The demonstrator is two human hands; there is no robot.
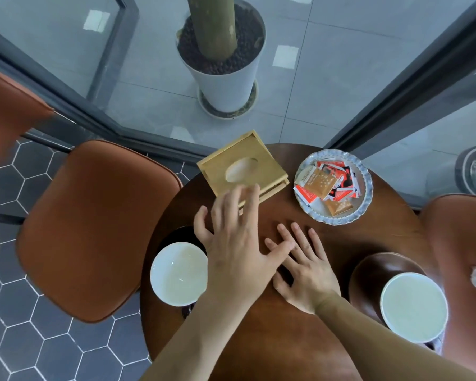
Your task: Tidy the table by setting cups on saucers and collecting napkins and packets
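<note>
left hand (235,243) spread flat, right hand (304,268) flat, overlapping

— What colour was the surface (300,339)?
— Dark reddish-brown wood. The two cups, one at lower left (178,273) and one at lower right (413,306), were white inside, the left on a black saucer (176,235), the right on a brown one (374,270).
— And the napkin box (242,166)?
— Pale yellow wood. The dish (364,204) at upper right was white with a bluish scalloped rim, its packets (329,182) red, orange, white and black.
— The rest?
— Rust-brown chairs (94,229), dark grey hexagon floor tiles (25,339) with white grout, a white planter (226,86).
</note>
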